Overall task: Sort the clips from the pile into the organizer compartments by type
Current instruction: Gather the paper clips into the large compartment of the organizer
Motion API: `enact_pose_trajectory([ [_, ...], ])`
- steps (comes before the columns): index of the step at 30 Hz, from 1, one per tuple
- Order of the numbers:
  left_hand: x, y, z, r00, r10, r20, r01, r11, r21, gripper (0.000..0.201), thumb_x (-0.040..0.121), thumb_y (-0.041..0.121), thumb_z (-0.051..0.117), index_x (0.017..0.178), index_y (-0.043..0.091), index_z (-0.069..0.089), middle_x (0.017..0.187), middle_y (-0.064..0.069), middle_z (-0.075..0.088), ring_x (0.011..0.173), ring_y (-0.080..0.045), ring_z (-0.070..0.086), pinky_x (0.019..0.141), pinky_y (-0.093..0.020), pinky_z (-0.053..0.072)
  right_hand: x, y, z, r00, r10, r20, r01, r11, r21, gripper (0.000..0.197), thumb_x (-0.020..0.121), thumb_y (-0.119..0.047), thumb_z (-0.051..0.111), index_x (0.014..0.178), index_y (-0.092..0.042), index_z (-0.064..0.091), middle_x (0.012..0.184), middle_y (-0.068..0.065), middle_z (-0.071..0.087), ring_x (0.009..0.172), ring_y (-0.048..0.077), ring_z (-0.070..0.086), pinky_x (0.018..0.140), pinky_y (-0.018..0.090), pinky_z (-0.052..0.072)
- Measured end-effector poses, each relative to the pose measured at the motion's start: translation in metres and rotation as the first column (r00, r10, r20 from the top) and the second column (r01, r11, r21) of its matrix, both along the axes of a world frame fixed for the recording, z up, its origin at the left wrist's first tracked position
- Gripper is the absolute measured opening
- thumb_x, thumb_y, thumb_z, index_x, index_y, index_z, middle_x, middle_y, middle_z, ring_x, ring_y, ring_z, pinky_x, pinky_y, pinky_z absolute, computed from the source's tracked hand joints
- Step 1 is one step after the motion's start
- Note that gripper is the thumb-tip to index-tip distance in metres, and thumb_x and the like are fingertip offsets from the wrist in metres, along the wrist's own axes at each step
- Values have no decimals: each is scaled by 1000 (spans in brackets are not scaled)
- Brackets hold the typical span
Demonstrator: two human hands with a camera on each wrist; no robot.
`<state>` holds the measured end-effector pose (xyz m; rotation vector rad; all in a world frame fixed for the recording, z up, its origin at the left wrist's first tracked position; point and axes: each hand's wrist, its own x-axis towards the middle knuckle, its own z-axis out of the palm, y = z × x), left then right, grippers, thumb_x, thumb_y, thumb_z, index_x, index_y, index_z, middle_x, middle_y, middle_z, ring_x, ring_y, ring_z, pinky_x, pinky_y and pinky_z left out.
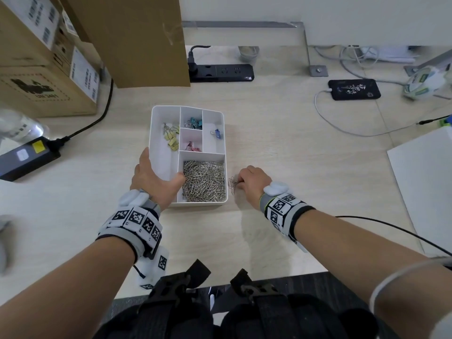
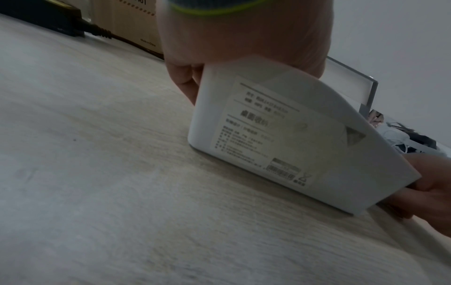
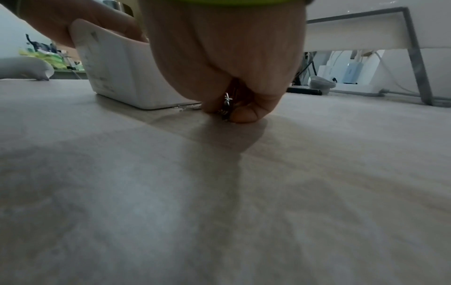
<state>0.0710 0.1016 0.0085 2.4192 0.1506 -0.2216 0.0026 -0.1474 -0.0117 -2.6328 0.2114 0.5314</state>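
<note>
The left hand (image 1: pixel 151 177) grips the organizer (image 1: pixel 156 113) at its near left edge. The right hand (image 1: pixel 253 182) pinches paper clips (image 1: pixel 232 184) beside its right wall, on open worktop (image 1: pixel 305 167).

Right hand (image 3: pixel 227 63) pinching paper clips (image 3: pixel 228 108) beside organizer (image 3: pixel 122 77)

Pale wood table (image 1: pixel 281 133) bearing organizer (image 1: pixel 221 113), phone (image 1: pixel 354 89).

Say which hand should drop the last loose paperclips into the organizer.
Right. The right hand already pinches the loose paperclips on the table beside the organizer; the left hand is busy gripping the organizer's near-left corner.
</note>
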Motion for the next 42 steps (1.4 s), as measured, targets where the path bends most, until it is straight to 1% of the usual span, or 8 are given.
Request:
enact_pose_trajectory([
  [4,1,1,-1,1000,0,-16,0,1000,3,99,61,61,64,146,30,26,126,-7,57,107,-34,59,86,-52,53,6,-5,7,991,-130,-40,132,989,68,16,96,-21,52,104,-10,59,114,8,58,103,26,56,83,31,42],
  [9,0,1,-1,1000,-3,-20,3,1000,-2,98,61,60,64,146,31,25,126,-7,56,108,-34,58,87,-52,53,16,-3,38,952,-307,11,302,940,156,17,96,-25,53,104,-11,59,98,4,62,80,24,59,75,34,50],
  [17,-1,2,1,1000,1,-21,-1,1000,1,99,62,60,64,147,29,25,128,-8,55,109,-34,57,88,-51,52,35,40,66,972,-215,94,158,896,415,18,83,-24,72,98,-16,67,90,-4,63,70,5,52,67,16,41],
  [20,-1,1,1,1000,2,-14,-2,1000,2,97,64,57,65,147,30,25,128,-7,55,111,-32,57,88,-50,52,36,42,62,977,-180,118,125,921,368,20,85,-23,70,103,-14,68,102,1,66,79,10,54,76,20,42],
  [25,-2,2,2,1000,2,-17,-2,1000,-3,98,64,57,65,148,29,25,129,-7,54,112,-31,56,89,-49,51,34,15,54,951,-244,187,191,945,264,7,90,-21,62,94,-15,65,98,0,63,81,14,54,77,25,43],
  [33,4,5,-4,1000,-15,-22,15,1000,-23,93,61,61,64,143,30,31,124,-2,58,107,-28,59,85,-48,55,11,-26,39,954,-147,-263,109,982,-152,21,82,-38,67,93,-21,60,94,1,65,82,22,62,74,32,52],
  [37,5,9,-2,999,-2,-32,1,1000,-6,96,61,60,64,146,30,28,130,-4,57,112,-29,58,88,-48,53,9,-21,41,944,-135,-301,85,981,-175,26,87,-34,66,94,-10,69,94,9,72,72,22,61,68,29,48],
  [42,6,21,0,999,22,-31,-22,1000,-2,96,61,60,64,145,30,28,128,-6,56,109,-31,57,87,-49,53,10,-4,38,952,-170,-256,132,979,-157,22,91,-31,60,93,-11,69,96,7,72,75,21,59,66,26,44],
])
